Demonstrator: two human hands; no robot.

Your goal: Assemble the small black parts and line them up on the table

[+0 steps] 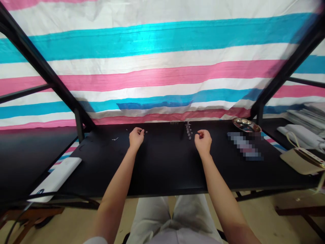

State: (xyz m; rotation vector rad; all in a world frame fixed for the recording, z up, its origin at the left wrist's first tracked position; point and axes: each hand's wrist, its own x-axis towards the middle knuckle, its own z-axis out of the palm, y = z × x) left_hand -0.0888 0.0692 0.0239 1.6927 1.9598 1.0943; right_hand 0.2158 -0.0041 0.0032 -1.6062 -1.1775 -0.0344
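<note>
With fingers curled almost to a pinch, whatever they hold too small to tell, the left hand (pixel 137 137) is by a small piece (pixel 146 131) and the right hand (pixel 203 141) beside bead-like pieces (pixel 188 130) near the surface's (pixel 165 159) far edge, seemingly mid-handling, which calls for precise fingertip control.

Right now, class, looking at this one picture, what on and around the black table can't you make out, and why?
Left hand: head view; its own curled grip hides whatever it may hold.
Right hand: head view; likewise hidden by its grip.
Pixelated patch: head view; the blocks mask what lies there.
Small beadlike pieces beside the right hand: head view; too small to identify.
Paper stack: head view; cut off by the right edge.
</note>
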